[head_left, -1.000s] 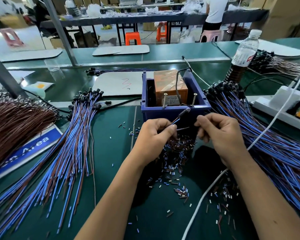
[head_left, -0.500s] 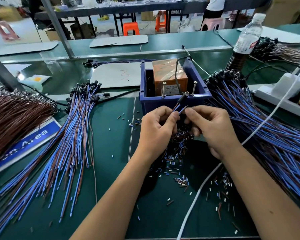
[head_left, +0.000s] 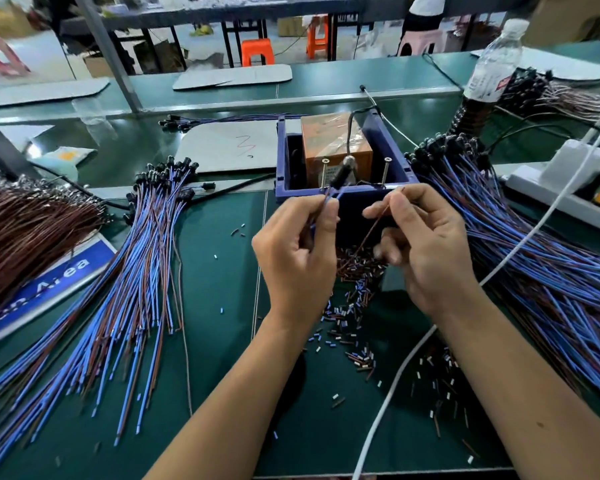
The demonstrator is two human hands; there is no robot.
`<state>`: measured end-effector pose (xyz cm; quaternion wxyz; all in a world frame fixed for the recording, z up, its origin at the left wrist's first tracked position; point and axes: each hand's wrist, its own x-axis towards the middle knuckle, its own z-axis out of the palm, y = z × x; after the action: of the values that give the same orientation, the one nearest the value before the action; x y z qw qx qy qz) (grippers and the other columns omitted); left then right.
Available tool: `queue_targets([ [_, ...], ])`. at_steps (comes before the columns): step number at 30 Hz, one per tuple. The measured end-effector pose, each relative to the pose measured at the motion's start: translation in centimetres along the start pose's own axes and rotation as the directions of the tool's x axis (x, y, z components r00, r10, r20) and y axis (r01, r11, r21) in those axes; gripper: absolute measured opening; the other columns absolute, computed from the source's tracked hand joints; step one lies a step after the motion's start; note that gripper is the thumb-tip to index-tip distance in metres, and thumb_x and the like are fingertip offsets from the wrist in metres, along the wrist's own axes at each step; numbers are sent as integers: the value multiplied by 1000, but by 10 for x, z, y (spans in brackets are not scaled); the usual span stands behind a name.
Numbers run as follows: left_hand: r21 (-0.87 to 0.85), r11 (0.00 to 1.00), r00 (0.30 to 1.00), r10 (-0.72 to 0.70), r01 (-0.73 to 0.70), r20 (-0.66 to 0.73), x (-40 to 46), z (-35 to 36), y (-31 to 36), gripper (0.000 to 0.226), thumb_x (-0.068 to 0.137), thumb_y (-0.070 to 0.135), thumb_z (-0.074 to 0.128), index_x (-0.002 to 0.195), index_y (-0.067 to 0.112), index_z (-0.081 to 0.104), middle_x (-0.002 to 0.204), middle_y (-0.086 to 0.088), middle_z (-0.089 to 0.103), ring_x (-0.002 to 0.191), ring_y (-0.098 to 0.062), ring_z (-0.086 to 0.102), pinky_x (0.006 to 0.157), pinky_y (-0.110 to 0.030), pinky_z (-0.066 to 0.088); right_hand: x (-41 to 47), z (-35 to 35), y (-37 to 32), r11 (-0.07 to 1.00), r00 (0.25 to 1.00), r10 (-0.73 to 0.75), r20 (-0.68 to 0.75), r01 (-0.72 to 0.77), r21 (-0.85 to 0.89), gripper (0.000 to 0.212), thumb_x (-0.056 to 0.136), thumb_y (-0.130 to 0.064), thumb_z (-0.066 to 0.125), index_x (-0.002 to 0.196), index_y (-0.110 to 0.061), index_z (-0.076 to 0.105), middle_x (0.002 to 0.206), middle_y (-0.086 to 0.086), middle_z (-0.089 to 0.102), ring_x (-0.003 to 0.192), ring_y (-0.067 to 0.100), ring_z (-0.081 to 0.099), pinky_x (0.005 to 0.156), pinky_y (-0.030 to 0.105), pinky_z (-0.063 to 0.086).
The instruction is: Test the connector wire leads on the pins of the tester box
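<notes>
- Blue-and-brown two-lead connector wire with a black plug end is held up at the near rim of the dark blue plastic tester box, its plug between two upright metal screw pins.
- Left hand fingers pinch the blue lead by the left pin; right hand fingers pinch the brown lead, its tip close to the right pin, contact unclear.
- Orange block sits inside the box.
- Cut blue and brown insulation scraps litter the green surface under the hands.
- Bundles of blue-brown wires lie left and right; a white cable crosses beneath the right forearm.
</notes>
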<state>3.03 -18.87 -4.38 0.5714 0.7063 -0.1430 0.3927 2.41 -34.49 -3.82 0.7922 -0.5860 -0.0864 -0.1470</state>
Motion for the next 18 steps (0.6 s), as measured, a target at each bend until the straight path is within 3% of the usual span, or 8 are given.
queue_targets([
  [3, -24, 1000, 991, 6, -10, -135, 3, -4, 2, 8, 98, 17, 71, 91, 14, 71, 73, 2, 70, 57, -23, 57, 54, -33, 43, 0, -1, 1, 982, 988, -131, -76, 118, -150, 12, 107, -17, 58, 96, -15, 64, 87, 11, 75, 41, 16, 44, 47, 27, 46],
  [5, -28, 999, 983, -30, 26, -183, 7, -6, 3, 8, 97, 16, 72, 91, 18, 69, 72, 2, 70, 56, -31, 57, 53, -40, 44, 0, -2, 3, 950, 964, -220, -151, 176, -257, 8, 104, -19, 64, 97, -18, 69, 81, 8, 75, 44, 17, 49, 45, 25, 44],
  [9, -82, 986, 954, -162, 146, -252, 12, -6, 2, 11, 96, 9, 71, 89, 17, 71, 74, -2, 72, 70, -30, 68, 65, -48, 55, 5, 1, 4, 873, 900, -373, -228, 256, -416, 7, 101, -19, 69, 104, -14, 73, 78, 2, 75, 50, 18, 59, 49, 26, 47],
  [13, -63, 964, 938, -268, 260, -221, 12, -3, -1, 10, 96, 10, 70, 92, 17, 75, 77, 3, 75, 76, -20, 73, 78, -40, 60, 6, 6, 4, 767, 839, -477, -262, 251, -590, 15, 101, -18, 67, 107, -10, 78, 81, -5, 76, 71, 8, 72, 66, 25, 56],
  [18, 39, 984, 979, -169, 175, -115, 8, 1, 0, 12, 95, 10, 69, 95, 19, 77, 74, 8, 73, 66, -4, 64, 65, -20, 51, 6, 10, 3, 715, 834, -508, -213, 271, -645, 17, 102, -18, 66, 107, -9, 79, 79, -5, 75, 74, 3, 72, 71, 15, 53],
])
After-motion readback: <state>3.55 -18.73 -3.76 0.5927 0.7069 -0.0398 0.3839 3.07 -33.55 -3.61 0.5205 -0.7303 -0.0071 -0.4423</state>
